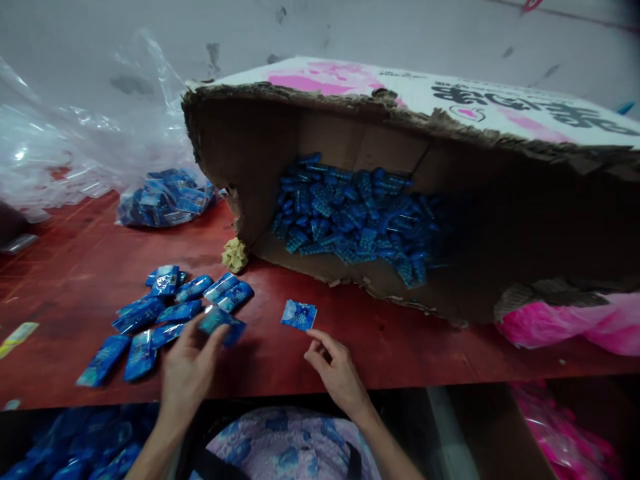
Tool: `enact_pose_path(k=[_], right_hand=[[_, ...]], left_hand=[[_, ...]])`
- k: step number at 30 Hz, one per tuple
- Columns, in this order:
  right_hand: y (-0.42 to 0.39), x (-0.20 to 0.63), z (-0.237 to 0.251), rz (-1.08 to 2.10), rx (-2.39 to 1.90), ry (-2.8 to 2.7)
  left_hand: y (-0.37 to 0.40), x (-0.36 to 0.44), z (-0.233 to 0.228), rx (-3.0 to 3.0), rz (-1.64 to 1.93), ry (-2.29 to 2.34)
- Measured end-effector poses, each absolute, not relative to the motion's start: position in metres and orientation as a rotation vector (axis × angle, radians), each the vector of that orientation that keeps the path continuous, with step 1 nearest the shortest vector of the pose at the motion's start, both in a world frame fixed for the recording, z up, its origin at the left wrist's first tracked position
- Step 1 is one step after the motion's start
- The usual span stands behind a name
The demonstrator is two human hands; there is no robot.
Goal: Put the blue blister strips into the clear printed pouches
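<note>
My left hand (187,360) pinches a small blue packet (223,323) between thumb and fingers, slightly blurred, above the red table (270,363). Beside and behind it lies a loose group of similar blue packets (137,313). A flat blue printed card or wrapper (299,315) rests on the table to the right. At its lower edge is my right hand (335,367), index finger reaching toward its corner and thumb apart, with nothing visible in the grip. Inside a torn cardboard box (350,280) on its side sits a heap of small blue pieces (350,213).
Behind the packets stands a clear bag of blue packets (167,197), with more clear plastic (60,140) at the left. A crumpled yellowish lump (235,255) sits by the box corner. Pink plastic (570,320) lies at the right. Blue packets (75,443) fill the space below the table's left edge.
</note>
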State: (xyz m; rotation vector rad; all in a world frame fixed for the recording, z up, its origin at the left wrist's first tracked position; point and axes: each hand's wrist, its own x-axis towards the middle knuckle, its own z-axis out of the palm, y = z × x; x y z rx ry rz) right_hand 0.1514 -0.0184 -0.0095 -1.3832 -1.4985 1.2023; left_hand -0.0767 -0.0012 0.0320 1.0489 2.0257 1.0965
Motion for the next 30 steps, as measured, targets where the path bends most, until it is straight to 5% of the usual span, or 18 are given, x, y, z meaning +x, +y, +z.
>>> enact_pose_path(k=[4,10,15,30], right_hand=[[0.007,0.149,-0.010,0.623,-1.646,-1.836],[0.023,0.136,-0.023,0.165,-1.863,-2.045],[0.013,0.139,-0.018,0.132,-1.794,-2.061],[0.012,0.134,-0.020,0.275,-1.695,-2.027]], left_hand=[[0.004,-0.099,0.045,1.535,1.110,2.608],[-0.007,-0.038,0.015,1.008,1.161,1.728],[-0.006,0.006,-0.004,0.501,1.014,1.408],[0.021,0.016,-0.008,0.476,0.921,1.427]])
